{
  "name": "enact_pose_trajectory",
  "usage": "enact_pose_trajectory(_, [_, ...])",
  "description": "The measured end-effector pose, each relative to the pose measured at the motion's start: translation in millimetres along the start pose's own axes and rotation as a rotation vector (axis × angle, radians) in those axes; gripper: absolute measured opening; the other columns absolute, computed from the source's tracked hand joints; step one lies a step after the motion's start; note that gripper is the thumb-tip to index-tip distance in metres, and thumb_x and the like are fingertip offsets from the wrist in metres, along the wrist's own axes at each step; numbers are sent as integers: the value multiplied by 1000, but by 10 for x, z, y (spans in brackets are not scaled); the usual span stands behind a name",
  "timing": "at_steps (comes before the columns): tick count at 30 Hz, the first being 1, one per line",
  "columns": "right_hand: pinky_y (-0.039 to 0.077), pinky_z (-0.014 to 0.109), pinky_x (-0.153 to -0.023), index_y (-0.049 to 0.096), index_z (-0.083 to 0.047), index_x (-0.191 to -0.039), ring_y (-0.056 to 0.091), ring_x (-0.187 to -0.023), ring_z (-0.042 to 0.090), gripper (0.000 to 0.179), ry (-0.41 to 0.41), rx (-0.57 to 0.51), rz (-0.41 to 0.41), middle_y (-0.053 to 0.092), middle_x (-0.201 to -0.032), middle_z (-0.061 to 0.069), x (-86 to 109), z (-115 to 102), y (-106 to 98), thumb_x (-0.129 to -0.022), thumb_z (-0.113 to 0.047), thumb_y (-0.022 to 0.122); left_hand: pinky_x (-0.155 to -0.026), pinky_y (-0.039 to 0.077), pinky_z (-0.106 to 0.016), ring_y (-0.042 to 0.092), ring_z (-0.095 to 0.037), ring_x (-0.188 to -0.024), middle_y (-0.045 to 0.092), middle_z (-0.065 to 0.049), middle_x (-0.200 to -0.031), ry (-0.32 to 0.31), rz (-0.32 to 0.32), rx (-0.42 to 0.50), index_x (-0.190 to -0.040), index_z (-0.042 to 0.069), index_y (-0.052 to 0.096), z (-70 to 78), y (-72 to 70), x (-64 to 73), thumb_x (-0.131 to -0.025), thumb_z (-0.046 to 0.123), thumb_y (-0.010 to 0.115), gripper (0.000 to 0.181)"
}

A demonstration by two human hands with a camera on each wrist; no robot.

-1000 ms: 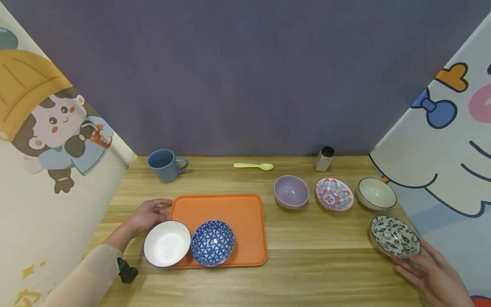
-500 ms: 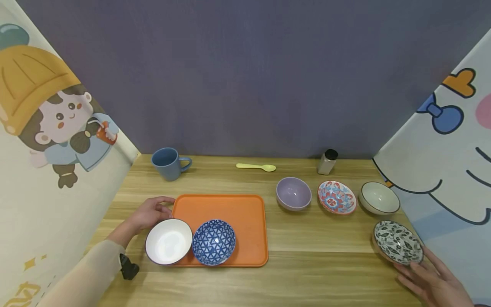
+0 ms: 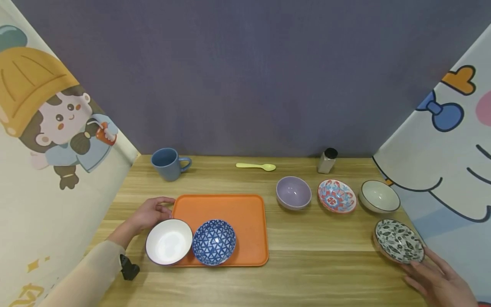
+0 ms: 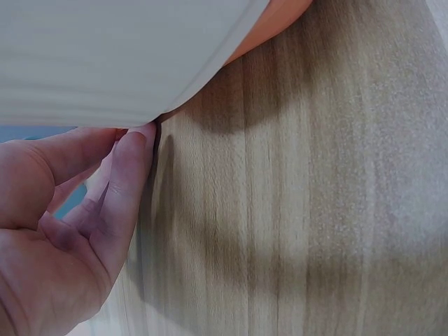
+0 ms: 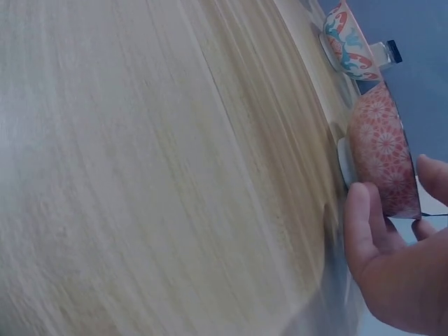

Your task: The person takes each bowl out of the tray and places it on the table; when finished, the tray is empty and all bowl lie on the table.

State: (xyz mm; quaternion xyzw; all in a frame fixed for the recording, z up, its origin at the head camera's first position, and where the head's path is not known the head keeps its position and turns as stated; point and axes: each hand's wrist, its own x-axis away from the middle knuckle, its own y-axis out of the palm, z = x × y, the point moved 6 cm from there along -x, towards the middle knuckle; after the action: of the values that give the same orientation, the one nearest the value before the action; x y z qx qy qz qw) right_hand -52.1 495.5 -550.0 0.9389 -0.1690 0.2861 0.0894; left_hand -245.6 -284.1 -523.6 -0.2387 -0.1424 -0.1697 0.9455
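My left hand (image 3: 151,212) lies on the table at the left edge of the orange tray (image 3: 238,213), behind a white bowl (image 3: 168,241). In the left wrist view its fingertips (image 4: 133,150) touch that bowl's outer wall (image 4: 105,56). A blue patterned bowl (image 3: 213,242) sits on the tray next to the white one. At the near right, my right hand (image 3: 437,281) reaches with straight fingers to the near rim of a black-and-white leaf bowl (image 3: 399,241). The right wrist view shows a finger (image 5: 360,210) at the foot of this bowl's pink outside (image 5: 381,154).
Along the back stand a blue mug (image 3: 166,163), a yellow spoon (image 3: 256,166) and a small shaker (image 3: 327,160). A lilac bowl (image 3: 293,192), a red-and-blue dish (image 3: 336,195) and a cream bowl (image 3: 379,196) line the right. Printed panels wall both sides.
Almost nothing has changed: both hands stay where they were, and only the head view has shifted a little.
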Motion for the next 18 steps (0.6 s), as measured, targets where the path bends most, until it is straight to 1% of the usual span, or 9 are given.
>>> enact_pose_trajectory(2, [61,38,-85,-10,-38,-161,70,-83,-1,98,3,28,22,56,-105,-28,10,0,-31,-99,-37,66,-73,59,-31,69,-18,-86,72,-14,-96,4,-4,-2,-145,-10,46,1,1,2,-91,-7,64,57])
enact_pose_trajectory(4, [61,36,-85,-8,-34,-163,65,-79,-5,98,11,84,75,53,-139,-11,23,-1,-65,-98,-43,65,-73,59,-30,69,-18,-86,72,-13,-96,-3,0,6,-145,-9,47,0,-3,2,-91,-8,64,56])
enact_pose_trajectory(6, [61,34,-84,-6,-30,-164,61,-74,-8,101,41,169,148,27,-165,2,39,-5,-98,-95,-51,66,-73,59,-30,69,-18,-86,72,-14,-96,-2,-2,4,-145,-9,47,0,-6,2,-92,-7,64,56])
enact_pose_trajectory(7, [61,33,-83,-5,-29,-164,59,-72,-9,103,61,212,189,14,-170,7,45,-16,-112,-94,-54,66,-73,59,-30,69,-18,-87,73,-14,-97,0,-5,0,-145,-10,46,3,-7,2,-92,-7,63,56])
enact_pose_trajectory(9, [61,33,-80,0,-25,-165,57,-69,-8,104,87,307,262,0,-172,17,58,-52,-134,-92,-58,67,-73,59,-31,69,-18,-86,73,-15,-97,-6,-2,2,-145,-10,47,8,-7,4,-92,-7,64,56])
enact_pose_trajectory(11, [61,32,-77,4,-21,-165,56,-71,-7,103,90,387,313,10,-169,24,70,-109,-145,-92,-59,67,-73,59,-31,69,-18,-86,73,-15,-97,-11,-1,-5,-145,-9,47,15,-7,5,-92,-7,64,56])
enact_pose_trajectory(13, [60,39,-82,6,-16,-165,62,-86,6,100,68,449,335,15,-167,26,86,-190,-122,-95,-58,64,-73,59,-31,69,-19,-86,73,-14,-97,-13,0,-13,-145,-9,46,17,-5,3,-92,-7,63,56])
enact_pose_trajectory(15, [58,38,-81,7,-13,-165,57,-99,11,97,28,517,334,18,-167,26,105,-286,-98,-97,-57,60,-72,59,-31,69,-19,-86,73,-14,-96,-24,9,-12,-145,-8,48,11,-7,4,-91,-8,63,56])
enact_pose_trajectory(18, [52,49,-94,5,-10,-165,48,-123,28,91,-35,578,326,18,-166,27,150,-430,-28,-101,-55,53,-73,59,-31,68,-19,-87,72,-15,-97,-11,0,-20,-145,-9,46,12,-1,-3,-91,-8,62,56])
